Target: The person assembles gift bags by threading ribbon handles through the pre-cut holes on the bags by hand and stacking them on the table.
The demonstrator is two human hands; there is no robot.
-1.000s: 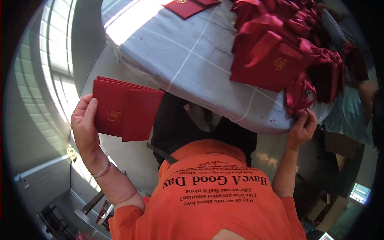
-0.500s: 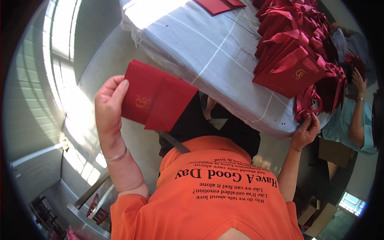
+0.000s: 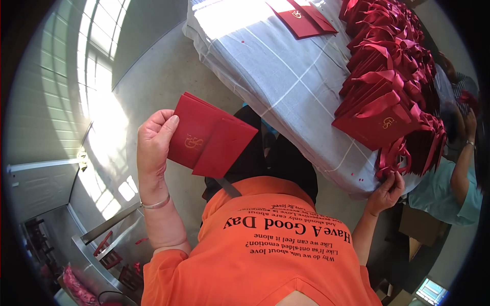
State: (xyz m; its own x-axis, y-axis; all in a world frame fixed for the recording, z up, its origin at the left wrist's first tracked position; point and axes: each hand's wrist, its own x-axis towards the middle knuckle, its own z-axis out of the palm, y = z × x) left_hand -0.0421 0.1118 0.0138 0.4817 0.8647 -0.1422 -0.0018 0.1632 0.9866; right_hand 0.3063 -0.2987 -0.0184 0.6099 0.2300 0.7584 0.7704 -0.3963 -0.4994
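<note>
Two hands (image 3: pixel 155 135) at work: one small stack of flat red bags (image 3: pixel 224 148) on the left, one red ribbon bunch (image 3: pixel 392 159) on the right

The left hand's fingers (image 3: pixel 169 128) are closed on one end of the stack, thumb on top. It is held in the air before the person's lap, apart from the desk (image 3: pixel 273 76). At least two bags are in it; the layers overlap too tightly for a full count. One bracelet (image 3: pixel 154 203) circles the left wrist.

The right hand's fingers (image 3: pixel 396 181) are pinched together on the lower end of the ribbon bunch, by the desk's near edge.

One pale cloth (image 3: pixel 316 97) covers the desk. Along its right side stand red bags with ribbons (image 3: pixel 380 71), leaning on each other and too crowded to count. One further flat red bag item (image 3: pixel 306 23) lies by itself near the far edge. Three gold emblems (image 3: pixel 194 142) can be made out: one on the held stack, one on the flat item, one on the front standing bag. Four red specks (image 3: pixel 361 179) dot the cloth, three near the ribbon and one farther left.

One orange shirt (image 3: pixel 245 270) covers the person's torso; at right is one light-blue sleeve (image 3: pixel 467 206) of another person.
</note>
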